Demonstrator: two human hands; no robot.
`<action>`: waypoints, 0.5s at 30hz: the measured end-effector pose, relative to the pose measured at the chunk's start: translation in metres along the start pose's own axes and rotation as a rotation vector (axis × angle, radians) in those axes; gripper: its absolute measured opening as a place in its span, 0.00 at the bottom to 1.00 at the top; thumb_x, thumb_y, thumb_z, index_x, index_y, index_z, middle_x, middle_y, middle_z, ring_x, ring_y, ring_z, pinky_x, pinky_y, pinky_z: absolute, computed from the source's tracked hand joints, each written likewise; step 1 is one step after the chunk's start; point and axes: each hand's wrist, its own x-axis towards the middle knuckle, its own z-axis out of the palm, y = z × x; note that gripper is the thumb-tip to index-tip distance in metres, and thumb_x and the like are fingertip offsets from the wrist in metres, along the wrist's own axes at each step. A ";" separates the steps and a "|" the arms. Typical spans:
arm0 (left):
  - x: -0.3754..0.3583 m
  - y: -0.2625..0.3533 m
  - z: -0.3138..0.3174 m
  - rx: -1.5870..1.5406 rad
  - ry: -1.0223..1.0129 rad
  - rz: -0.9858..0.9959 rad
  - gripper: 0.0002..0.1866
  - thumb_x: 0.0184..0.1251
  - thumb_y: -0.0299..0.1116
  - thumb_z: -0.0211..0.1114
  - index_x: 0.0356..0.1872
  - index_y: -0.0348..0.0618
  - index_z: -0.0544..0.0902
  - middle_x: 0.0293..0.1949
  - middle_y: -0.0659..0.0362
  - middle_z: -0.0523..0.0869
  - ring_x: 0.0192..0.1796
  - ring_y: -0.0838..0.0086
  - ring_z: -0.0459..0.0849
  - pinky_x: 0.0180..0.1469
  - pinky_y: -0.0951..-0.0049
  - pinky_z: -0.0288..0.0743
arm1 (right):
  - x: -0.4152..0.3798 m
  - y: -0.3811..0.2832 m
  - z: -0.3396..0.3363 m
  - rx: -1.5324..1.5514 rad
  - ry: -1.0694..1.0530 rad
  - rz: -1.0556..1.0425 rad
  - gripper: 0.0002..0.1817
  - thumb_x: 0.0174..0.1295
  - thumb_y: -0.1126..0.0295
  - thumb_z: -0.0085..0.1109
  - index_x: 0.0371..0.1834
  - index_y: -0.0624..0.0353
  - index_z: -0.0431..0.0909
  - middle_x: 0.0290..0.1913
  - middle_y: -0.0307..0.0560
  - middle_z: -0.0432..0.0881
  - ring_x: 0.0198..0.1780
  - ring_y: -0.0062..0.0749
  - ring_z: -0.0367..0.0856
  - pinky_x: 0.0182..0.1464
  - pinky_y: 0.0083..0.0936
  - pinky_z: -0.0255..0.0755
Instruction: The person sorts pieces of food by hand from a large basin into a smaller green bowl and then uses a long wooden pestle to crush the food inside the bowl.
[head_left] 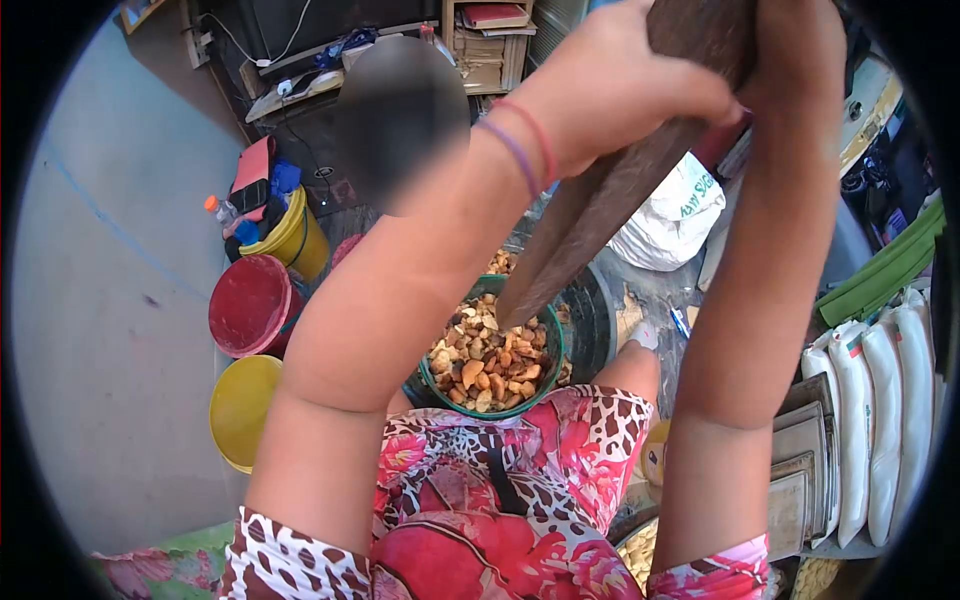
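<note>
A long, dark wooden piece [615, 195], tapering like a pestle, slants down from the top of the head view. My left hand [620, 75] grips its upper part, thumb across the front, bands round the wrist. My right hand [795, 25] is raised beside its top end; the fingers are hidden, so I cannot tell how they lie. The narrow lower end overlaps a green-rimmed basin [552, 378] between my knees. Brown and pale chunks [490, 365] fill this basin. Behind it, a wider dark tub [598, 315] shows, with more chunks near its edge.
Left of me stand a red bucket [250, 305], a yellow container [245, 410] and a loaded yellow bucket [305, 240]. A white sack [670, 220] sits ahead to the right. White packed bags [885, 420] line the right side. A blurred patch covers part of the background.
</note>
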 end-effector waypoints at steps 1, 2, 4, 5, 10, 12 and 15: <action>0.008 -0.007 0.005 -0.084 0.013 0.123 0.24 0.40 0.30 0.70 0.42 0.32 0.75 0.35 0.54 0.82 0.34 0.73 0.80 0.39 0.71 0.75 | 0.000 0.004 -0.003 0.014 -0.029 -0.048 0.32 0.55 0.46 0.56 0.46 0.70 0.74 0.36 0.42 0.77 0.33 0.22 0.74 0.37 0.17 0.67; 0.004 -0.016 0.005 -0.084 0.012 0.125 0.24 0.40 0.30 0.70 0.42 0.32 0.75 0.35 0.54 0.82 0.34 0.73 0.80 0.39 0.71 0.75 | 0.000 0.011 -0.009 0.028 -0.059 -0.098 0.31 0.55 0.46 0.56 0.44 0.69 0.75 0.34 0.41 0.77 0.32 0.22 0.74 0.37 0.17 0.68; -0.019 -0.050 0.003 0.069 0.026 0.006 0.25 0.41 0.31 0.70 0.44 0.32 0.75 0.39 0.53 0.81 0.38 0.73 0.79 0.42 0.71 0.74 | 0.006 0.082 -0.056 -0.536 -0.193 0.058 0.26 0.61 0.53 0.51 0.49 0.69 0.72 0.44 0.50 0.79 0.44 0.36 0.77 0.49 0.27 0.67; -0.049 -0.082 0.007 0.103 0.116 -0.001 0.28 0.42 0.30 0.69 0.48 0.33 0.73 0.44 0.53 0.80 0.44 0.73 0.78 0.48 0.71 0.72 | -0.040 0.087 -0.052 -0.190 -0.103 0.146 0.16 0.54 0.67 0.60 0.43 0.64 0.73 0.39 0.49 0.80 0.42 0.40 0.79 0.45 0.29 0.71; -0.235 -0.248 -0.024 -0.046 0.157 -0.508 0.21 0.41 0.23 0.66 0.42 0.39 0.75 0.40 0.60 0.80 0.46 0.75 0.77 0.50 0.72 0.70 | -0.279 0.188 -0.075 0.065 -0.174 0.623 0.36 0.39 0.56 0.74 0.48 0.65 0.68 0.42 0.42 0.76 0.43 0.28 0.73 0.47 0.26 0.68; -0.240 -0.236 -0.032 0.148 0.080 -0.521 0.24 0.38 0.21 0.66 0.44 0.39 0.75 0.41 0.60 0.80 0.46 0.75 0.77 0.51 0.72 0.70 | -0.286 0.182 -0.080 0.033 -0.208 0.628 0.35 0.38 0.55 0.74 0.45 0.65 0.70 0.40 0.43 0.77 0.40 0.28 0.75 0.44 0.26 0.70; -0.233 -0.226 -0.036 -0.055 -0.047 -0.639 0.26 0.37 0.19 0.67 0.45 0.38 0.73 0.43 0.60 0.79 0.46 0.76 0.76 0.52 0.72 0.69 | -0.279 0.170 -0.081 -0.038 -0.305 0.558 0.40 0.38 0.54 0.75 0.50 0.65 0.66 0.41 0.45 0.76 0.42 0.31 0.75 0.46 0.27 0.69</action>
